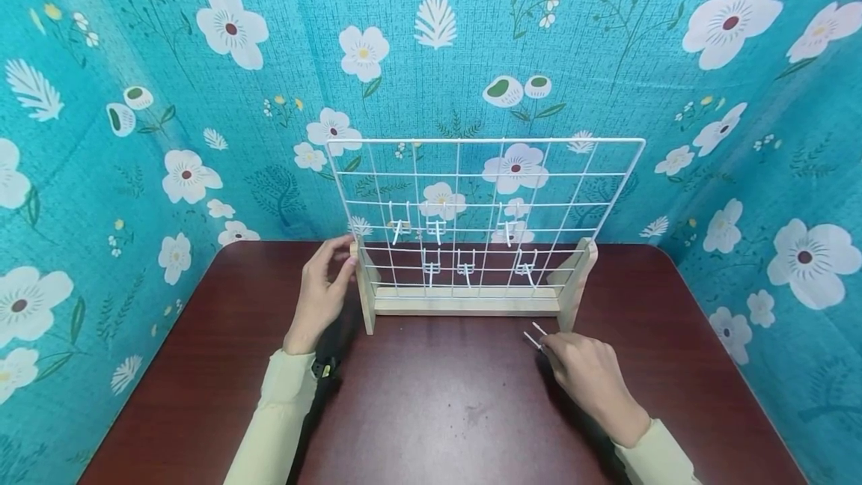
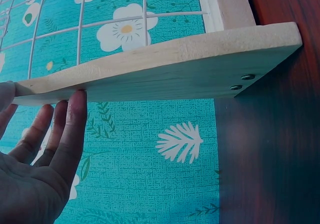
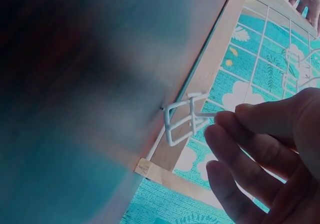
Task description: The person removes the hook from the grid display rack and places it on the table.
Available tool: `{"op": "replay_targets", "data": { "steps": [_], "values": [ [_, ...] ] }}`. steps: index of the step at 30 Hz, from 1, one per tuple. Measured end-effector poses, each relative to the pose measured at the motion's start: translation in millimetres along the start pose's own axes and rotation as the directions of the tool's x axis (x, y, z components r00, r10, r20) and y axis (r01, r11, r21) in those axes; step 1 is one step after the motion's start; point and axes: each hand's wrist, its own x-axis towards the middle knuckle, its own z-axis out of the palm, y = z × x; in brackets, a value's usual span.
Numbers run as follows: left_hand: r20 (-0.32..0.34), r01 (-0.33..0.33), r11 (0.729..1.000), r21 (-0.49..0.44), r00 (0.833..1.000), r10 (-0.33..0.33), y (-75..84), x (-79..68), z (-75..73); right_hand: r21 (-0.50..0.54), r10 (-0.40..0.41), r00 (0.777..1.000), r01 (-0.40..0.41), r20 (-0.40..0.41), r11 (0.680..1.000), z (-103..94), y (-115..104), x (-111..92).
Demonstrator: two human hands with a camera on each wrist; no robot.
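Observation:
A white wire grid rack (image 1: 485, 174) stands upright on wooden side supports. My left hand (image 1: 319, 298) holds the rack's left wooden support (image 1: 367, 298) near its top, several fingertips against the outer face and the thumb tip at its edge. Between the thumb and index finger of my right hand (image 1: 592, 380) is a white wire hook (image 3: 192, 116), pinched by its prong, with its square back facing away from the fingers. The hook is in front of the rack's lower right corner. Several similar hooks hang on the grid, among them a hook (image 1: 525, 268) low on the right.
The rack stands on a dark red-brown table (image 1: 431, 395) near its back edge. A wooden crossbar (image 1: 465, 304) joins the two supports. Blue flowered cloth (image 1: 417, 36) rises behind and on both sides. A dark band (image 1: 325, 367) circles my left wrist.

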Motion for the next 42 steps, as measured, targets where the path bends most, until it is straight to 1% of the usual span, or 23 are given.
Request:
{"op": "replay_targets", "data": {
  "steps": [3,12,21,25,32,35,37,42],
  "values": [
    [-0.001,0.005,1.0,-0.002,1.0,-0.005,0.8,-0.2,0.8,-0.002,0.003,1.0,-0.003,0.018,1.0,1.0,-0.8,0.1],
    [-0.009,-0.012,1.0,-0.005,1.0,0.012,0.8,0.7,1.6,-0.005,0.003,0.999,-0.003,0.032,1.0,1.0,-4.2,2.3],
    [-0.009,-0.015,1.0,-0.016,1.0,0.015,0.6,-0.7,-0.4,-0.009,0.02,0.995,-0.019,0.103,1.0,1.4,-8.5,7.1],
    [-0.01,-0.015,1.0,-0.001,1.0,0.015,0.5,0.3,0.7,-0.022,0.025,0.991,-0.023,0.134,1.0,3.8,-9.0,9.3],
    [-0.013,-0.017,1.0,0.025,1.0,0.017,0.7,1.5,0.4,-0.031,0.018,0.987,-0.014,0.161,0.999,8.0,-11.8,13.5],
    [-0.019,-0.014,0.999,0.035,1.0,0.014,3.4,1.6,0.6,-0.052,0.007,0.984,0.002,0.18,0.999,9.7,-13.8,15.5],
    [-0.019,-0.013,0.999,0.037,1.0,0.014,8.1,1.4,0.8,-0.069,-0.002,0.983,0.015,0.185,0.997,10.0,-15.0,16.6],
    [-0.01,-0.014,1.0,0.006,1.0,0.014,26.7,0.3,1.0,-0.099,0.001,0.978,0.02,0.21,0.995,9.6,-17.1,17.2]
  ]
}}
